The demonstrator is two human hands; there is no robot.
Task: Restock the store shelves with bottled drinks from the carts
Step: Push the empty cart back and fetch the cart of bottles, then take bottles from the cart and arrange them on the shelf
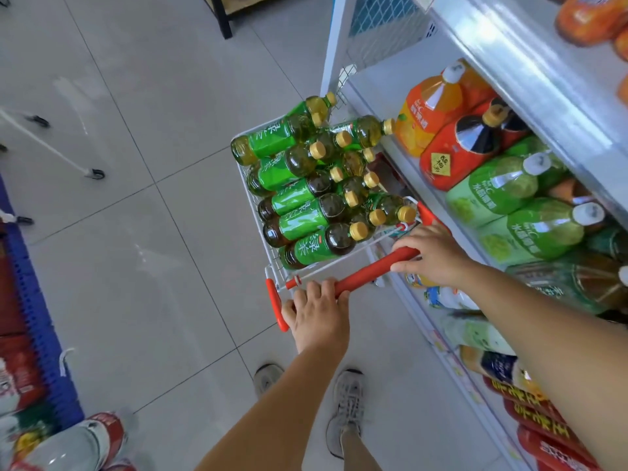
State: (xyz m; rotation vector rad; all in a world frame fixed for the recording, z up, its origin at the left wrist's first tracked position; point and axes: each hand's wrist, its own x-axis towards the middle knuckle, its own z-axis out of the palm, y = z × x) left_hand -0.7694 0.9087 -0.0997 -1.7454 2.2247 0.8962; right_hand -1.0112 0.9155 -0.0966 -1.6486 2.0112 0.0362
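Observation:
A white wire cart (272, 263) holds several green tea bottles (299, 195) with green labels and gold caps, lying on their sides in a heap. Its red handle bar (367, 271) runs across the near end. My left hand (319, 314) grips the left part of the bar. My right hand (435, 254) holds the bar's right end, fingers curled over it. The cart stands right against the white store shelf (390, 93) on the right, whose far end is bare.
The shelf carries large orange, red and green drink bottles (503, 188), with more bottles on the rows below and above. Another cart's wheels (97, 174) show at left. A blue crate edge (34, 317) and bottles lie at the bottom left. Grey tile floor lies between.

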